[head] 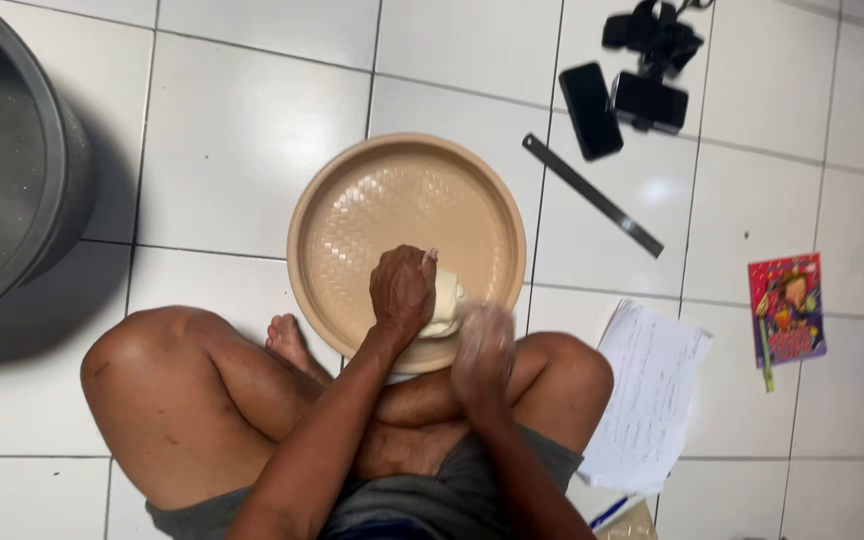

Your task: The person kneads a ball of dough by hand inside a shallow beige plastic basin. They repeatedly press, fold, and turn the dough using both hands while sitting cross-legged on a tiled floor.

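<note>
I sit cross-legged on a white tiled floor with a round tan tray (352, 215) in front of my knees. A pale lump of dough (445, 305) lies at the tray's near edge. My left hand (402, 288) is closed over the dough from the left, knuckles up. My right hand (483, 352), dusted white and blurred by motion, is pressed against the dough's right side near the tray's rim.
A large grey tub (7, 160) stands at the far left. A black phone (590, 110), a black camera mount (650, 60) and a dark ruler (592, 195) lie beyond the tray. Paper sheets (647, 395), a red booklet (787, 308) and a pen (612, 512) are to the right.
</note>
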